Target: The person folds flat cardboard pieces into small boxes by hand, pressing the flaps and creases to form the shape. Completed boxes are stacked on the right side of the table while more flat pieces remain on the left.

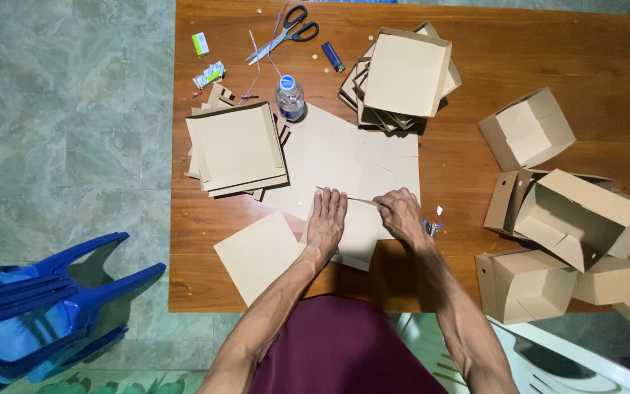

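Hands on flat tan cardboard sheet [355,230]: left hand [327,219] pressed open-palmed, right hand [402,215] grip pinching folded edge.

Brown wooden tabletop [475,168] on a green tiled floor [67,146]. Lying on it: black-handled scissors [286,33] and a blue lighter [333,56] at the far edge; a small clear bottle with a blue cap [289,97] just beside a stack of flat cardboard lids [236,148]; a second stack of cardboard trays [402,76] far centre; large flat cardboard sheets [344,157] mid-table; one loose cardboard square [259,255] near the front edge; folded cardboard boxes [570,219] crowded along the right side; small wrappers [205,58] far left
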